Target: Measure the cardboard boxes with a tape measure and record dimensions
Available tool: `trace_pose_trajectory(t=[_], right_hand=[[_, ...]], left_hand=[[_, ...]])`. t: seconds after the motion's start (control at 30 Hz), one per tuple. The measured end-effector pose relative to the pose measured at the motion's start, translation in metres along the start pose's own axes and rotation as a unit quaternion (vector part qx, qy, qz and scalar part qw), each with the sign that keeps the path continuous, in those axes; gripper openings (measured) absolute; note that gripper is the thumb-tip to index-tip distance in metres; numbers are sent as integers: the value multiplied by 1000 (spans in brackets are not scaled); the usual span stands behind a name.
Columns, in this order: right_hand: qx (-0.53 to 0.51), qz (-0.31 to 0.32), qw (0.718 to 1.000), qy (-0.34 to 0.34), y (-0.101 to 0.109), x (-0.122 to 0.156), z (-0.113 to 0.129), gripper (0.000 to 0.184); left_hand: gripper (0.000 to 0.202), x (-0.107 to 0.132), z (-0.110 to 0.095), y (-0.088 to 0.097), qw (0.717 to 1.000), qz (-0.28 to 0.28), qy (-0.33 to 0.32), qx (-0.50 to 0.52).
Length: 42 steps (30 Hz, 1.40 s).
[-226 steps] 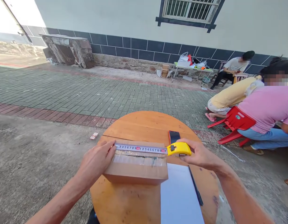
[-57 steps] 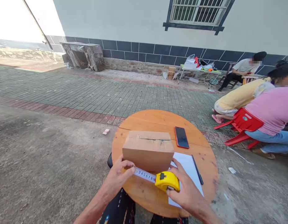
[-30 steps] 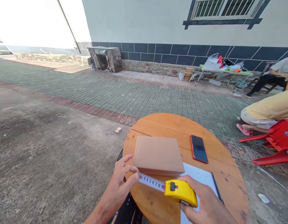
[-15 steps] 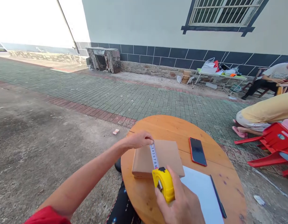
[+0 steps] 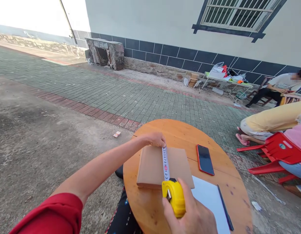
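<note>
Between my hands lies the box [image 5: 150, 167]: the left hand [image 5: 157, 139] pinches the tape's [image 5: 165, 162] end, the right hand [image 5: 195, 211] grasps its case [image 5: 176, 198]. I judge this measuring; next calls for straight alignment.

1 smartphone [image 5: 205, 160], red case, screen up, dk.; 1 red plastic chair [image 5: 284, 148] w/ seated person in pink top [image 5: 298, 138]. Bkgd: folding tbl. [image 5: 246, 85] w/ plastic bags [image 5: 219, 67] & misc., seated person in white tee [image 5: 285, 82] nearby; weathered desk-like structure [image 5: 116, 53] by pale wall [image 5: 140, 19], barred window [image 5: 238, 14] higher up. Sm. card-like item [image 5: 116, 134] lies on concrete [image 5: 67, 146].
</note>
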State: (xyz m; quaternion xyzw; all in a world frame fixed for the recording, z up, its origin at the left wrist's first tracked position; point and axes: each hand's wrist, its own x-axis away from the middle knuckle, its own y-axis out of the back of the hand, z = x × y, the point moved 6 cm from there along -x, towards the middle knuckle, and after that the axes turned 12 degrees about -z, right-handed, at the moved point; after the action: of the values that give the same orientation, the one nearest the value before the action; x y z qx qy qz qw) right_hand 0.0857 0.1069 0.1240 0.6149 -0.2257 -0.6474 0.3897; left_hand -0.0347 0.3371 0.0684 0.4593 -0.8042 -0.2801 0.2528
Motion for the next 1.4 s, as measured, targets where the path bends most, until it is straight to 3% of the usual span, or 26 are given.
trace_pose_trajectory(t=[0.27, 0.7, 0.87, 1.4], right_hand=[[-12, -3, 999, -30, -7, 7, 1, 58], [4, 17, 1000, 0, -8, 41, 2, 50], [-4, 33, 999, 16, -8, 46, 5, 57], [2, 69, 997, -39, -13, 64, 1, 76]], left_hand=[[13, 6, -8, -3, 1000, -3, 0, -14], [16, 26, -11, -9, 994, -100, -37, 12], [16, 26, -6, -10, 990, -126, -56, 30], [18, 27, -3, -11, 986, -121, -77, 83]])
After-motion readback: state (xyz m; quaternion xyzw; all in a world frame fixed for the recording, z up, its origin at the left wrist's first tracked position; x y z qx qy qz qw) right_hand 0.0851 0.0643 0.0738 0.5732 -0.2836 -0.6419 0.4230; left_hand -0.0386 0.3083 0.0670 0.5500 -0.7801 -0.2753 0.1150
